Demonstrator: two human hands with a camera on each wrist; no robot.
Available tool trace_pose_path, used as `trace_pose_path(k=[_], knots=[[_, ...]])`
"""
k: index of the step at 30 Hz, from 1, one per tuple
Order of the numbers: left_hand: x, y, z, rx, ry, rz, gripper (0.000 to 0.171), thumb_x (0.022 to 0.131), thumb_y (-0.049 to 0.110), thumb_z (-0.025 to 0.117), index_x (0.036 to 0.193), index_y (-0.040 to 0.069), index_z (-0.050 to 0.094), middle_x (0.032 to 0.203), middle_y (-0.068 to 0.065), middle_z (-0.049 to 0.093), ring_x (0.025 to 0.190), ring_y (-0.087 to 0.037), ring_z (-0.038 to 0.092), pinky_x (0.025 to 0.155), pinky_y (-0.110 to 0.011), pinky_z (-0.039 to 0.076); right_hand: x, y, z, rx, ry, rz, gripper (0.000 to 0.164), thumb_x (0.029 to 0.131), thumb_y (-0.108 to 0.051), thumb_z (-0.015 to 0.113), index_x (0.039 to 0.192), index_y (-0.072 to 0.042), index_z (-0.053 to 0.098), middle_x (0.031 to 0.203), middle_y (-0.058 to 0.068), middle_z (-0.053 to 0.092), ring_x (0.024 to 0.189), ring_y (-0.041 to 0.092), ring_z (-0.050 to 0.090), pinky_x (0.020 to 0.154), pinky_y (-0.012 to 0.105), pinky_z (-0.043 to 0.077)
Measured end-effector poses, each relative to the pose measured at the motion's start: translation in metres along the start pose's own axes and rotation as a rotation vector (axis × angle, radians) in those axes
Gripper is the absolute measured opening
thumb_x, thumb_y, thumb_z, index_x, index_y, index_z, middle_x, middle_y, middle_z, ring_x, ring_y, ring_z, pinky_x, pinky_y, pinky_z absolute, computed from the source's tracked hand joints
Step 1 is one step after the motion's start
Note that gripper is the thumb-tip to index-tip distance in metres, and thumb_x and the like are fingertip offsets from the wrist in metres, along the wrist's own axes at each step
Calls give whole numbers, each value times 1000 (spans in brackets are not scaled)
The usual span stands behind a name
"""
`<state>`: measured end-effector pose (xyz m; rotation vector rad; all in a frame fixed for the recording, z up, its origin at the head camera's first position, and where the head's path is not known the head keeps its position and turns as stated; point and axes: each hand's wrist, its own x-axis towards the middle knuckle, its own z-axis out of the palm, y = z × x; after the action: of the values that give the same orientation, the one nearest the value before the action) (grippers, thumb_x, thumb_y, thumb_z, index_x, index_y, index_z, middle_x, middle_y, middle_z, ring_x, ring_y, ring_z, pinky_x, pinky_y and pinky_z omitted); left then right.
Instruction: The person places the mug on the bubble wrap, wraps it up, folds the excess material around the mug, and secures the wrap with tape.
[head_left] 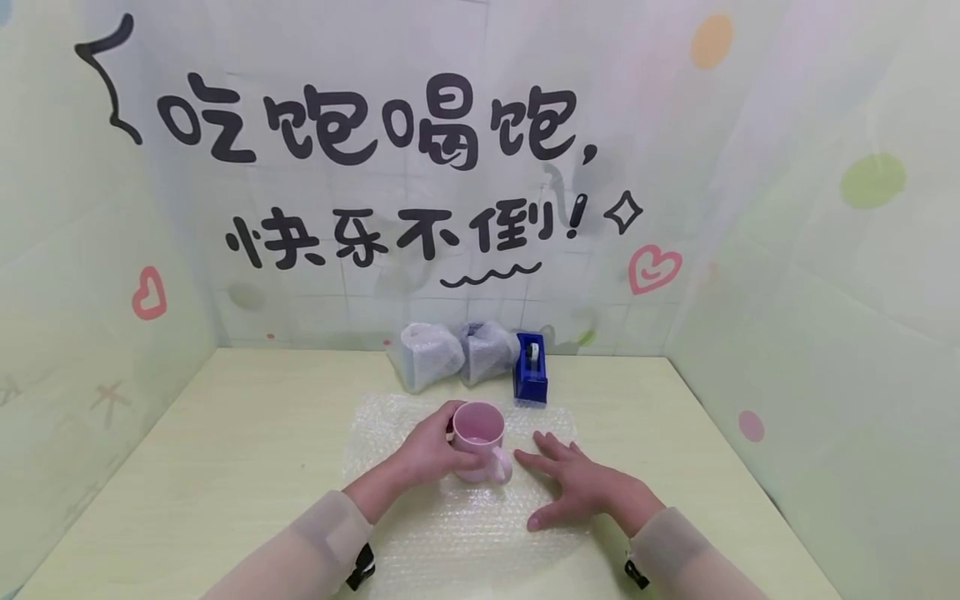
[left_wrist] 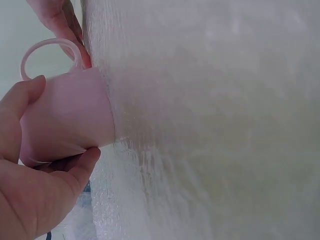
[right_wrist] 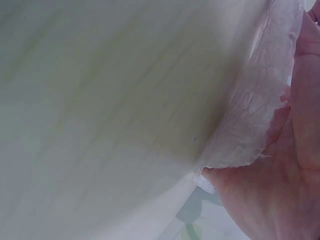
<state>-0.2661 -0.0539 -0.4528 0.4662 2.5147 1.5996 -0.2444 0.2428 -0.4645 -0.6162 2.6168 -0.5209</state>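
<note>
A pink mug (head_left: 468,467) stands upright on a sheet of clear bubble wrap (head_left: 457,542), its handle turned to the right. My left hand (head_left: 433,446) grips the mug round its side, the thumb near the handle. In the left wrist view the mug (left_wrist: 70,112) has its base against the wrap, with fingers curled underneath its body. To the right of the mug, my right hand (head_left: 581,485) has its fingers spread over the sheet's right part. The right wrist view shows the wrap's raised edge (right_wrist: 245,125) against the right hand (right_wrist: 280,185); some fingers are hidden there.
Two bundles wrapped in bubble wrap, a left one (head_left: 429,357) and a right one (head_left: 489,353), stand at the back of the table (head_left: 247,467). Beside them is a blue tape dispenser (head_left: 531,379). Printed fabric walls (head_left: 825,333) enclose the table at the back and sides.
</note>
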Motion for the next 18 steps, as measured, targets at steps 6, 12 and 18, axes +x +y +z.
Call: trace_pose_path(k=[6, 12, 18], knots=[[-3, -3, 3, -24, 6, 4, 84, 80, 11, 98, 153, 9, 57, 145, -14, 69, 141, -45, 62, 119, -63, 51, 1, 0, 0, 1, -1, -18, 104, 86, -64, 87, 172, -34, 37, 186, 14, 11, 168, 55, 11, 130, 79, 18], [-6, -4, 1, -43, -13, -3, 85, 81, 12, 98, 154, 10, 55, 148, -13, 67, 142, -45, 61, 117, -62, 52, 3, 0, 1, -9, 5, -37, 103, 86, -63, 86, 172, -33, 37, 186, 15, 12, 170, 49, 10, 132, 77, 16], [-3, -1, -2, -18, -40, 0, 81, 81, 13, 98, 151, 9, 58, 145, -13, 70, 140, -43, 63, 116, -60, 54, 2, 3, -13, 46, -2, -75, 98, 92, -59, 83, 173, -26, 37, 183, 21, 18, 169, 50, 17, 132, 75, 18]])
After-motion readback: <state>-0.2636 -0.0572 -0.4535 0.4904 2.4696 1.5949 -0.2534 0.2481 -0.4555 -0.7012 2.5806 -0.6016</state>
